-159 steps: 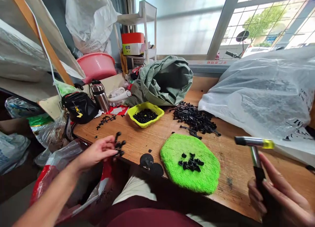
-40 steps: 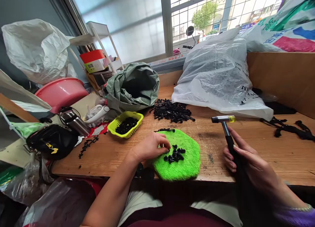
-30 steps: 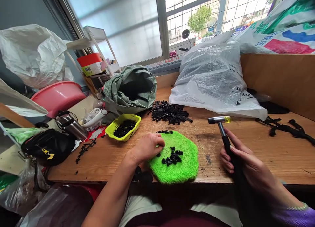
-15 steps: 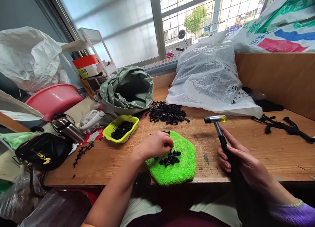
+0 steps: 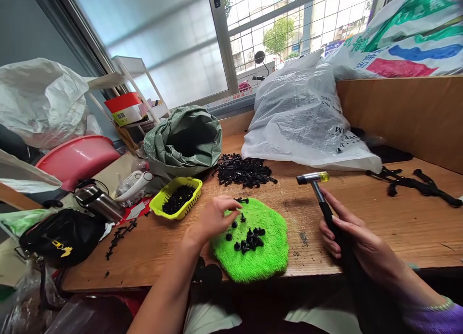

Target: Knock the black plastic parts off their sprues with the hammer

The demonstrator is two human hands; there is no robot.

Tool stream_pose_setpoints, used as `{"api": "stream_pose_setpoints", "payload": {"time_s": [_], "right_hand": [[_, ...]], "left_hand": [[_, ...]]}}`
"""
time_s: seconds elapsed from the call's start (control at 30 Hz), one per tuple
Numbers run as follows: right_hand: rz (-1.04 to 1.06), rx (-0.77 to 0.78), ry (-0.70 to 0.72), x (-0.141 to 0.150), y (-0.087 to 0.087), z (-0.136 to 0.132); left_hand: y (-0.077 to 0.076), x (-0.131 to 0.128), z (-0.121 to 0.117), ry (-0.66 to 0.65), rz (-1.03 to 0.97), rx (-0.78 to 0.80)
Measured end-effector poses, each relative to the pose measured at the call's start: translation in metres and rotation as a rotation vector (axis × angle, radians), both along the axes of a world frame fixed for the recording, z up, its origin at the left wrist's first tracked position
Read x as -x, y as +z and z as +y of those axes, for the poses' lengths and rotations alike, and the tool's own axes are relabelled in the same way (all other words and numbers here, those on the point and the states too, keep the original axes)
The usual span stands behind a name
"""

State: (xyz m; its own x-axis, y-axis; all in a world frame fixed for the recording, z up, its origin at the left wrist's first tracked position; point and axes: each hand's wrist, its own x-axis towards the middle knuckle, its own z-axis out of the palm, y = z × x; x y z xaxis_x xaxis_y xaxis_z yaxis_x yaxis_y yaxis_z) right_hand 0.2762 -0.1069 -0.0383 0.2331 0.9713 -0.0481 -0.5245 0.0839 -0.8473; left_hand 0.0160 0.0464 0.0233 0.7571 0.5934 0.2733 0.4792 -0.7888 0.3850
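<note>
A bright green fuzzy pad lies at the near edge of the wooden table, with several small black plastic parts on it. My left hand hovers over the pad's left side, fingers pinched close together by a small black part; whether it grips one I cannot make out. My right hand is wrapped round the black handle of a small hammer, whose head with a yellow end is raised above the table to the right of the pad.
A yellow basket of black parts stands left of the pad. A loose heap of black parts lies behind it, by a green sack and a large clear plastic bag. A black pouch, a flask and a pink basin crowd the left.
My left hand, earlier at the table's left edge holding black parts, now sits over the green pad, where the black parts lie more spread out. The hammer stays raised.
</note>
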Motion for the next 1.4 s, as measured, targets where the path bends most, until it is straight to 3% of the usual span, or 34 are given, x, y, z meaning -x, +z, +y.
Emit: {"api": "stream_pose_setpoints", "payload": {"time_s": [0.07,0.13,0.27,0.37,0.5,0.6,0.73,0.83,0.9,1.1,1.23,1.4], "right_hand": [[0.001,-0.001,-0.001,0.001,0.0,0.0],[0.001,-0.003,-0.001,0.001,0.0,-0.001],[0.004,-0.003,0.004,0.0,-0.001,-0.001],[0.004,0.001,0.011,-0.001,-0.001,-0.001],[0.008,0.007,0.012,-0.001,-0.003,-0.001],[0.012,0.005,0.005,-0.001,-0.003,-0.001],[0.013,0.016,0.001,-0.001,-0.002,-0.001],[0.007,0.025,0.002,-0.001,0.0,-0.002],[0.004,0.032,0.002,-0.001,0.001,-0.003],[-0.017,0.059,-0.028,0.001,0.001,-0.002],[-0.065,0.074,-0.06,0.001,0.0,-0.001],[-0.109,0.112,-0.067,0.001,0.0,-0.003]], "left_hand": [[-0.003,0.006,0.011,0.247,-0.081,0.023],[-0.007,0.008,0.02,0.381,-0.031,0.042],[-0.012,-0.004,0.026,0.441,0.229,0.027],[-0.015,-0.017,0.028,0.518,0.28,0.012],[-0.019,-0.027,0.038,0.518,0.191,0.088],[-0.025,-0.033,0.048,0.524,0.001,0.209],[-0.032,-0.04,0.055,0.508,-0.48,0.511],[-0.026,-0.039,0.053,0.496,-0.89,0.733],[-0.019,-0.032,0.051,0.517,-1.031,0.821],[-0.009,-0.001,0.034,0.558,-0.996,0.962],[-0.018,0.017,0.018,0.519,-0.832,1.131],[-0.027,0.026,0.004,0.498,-0.727,1.111]]}}
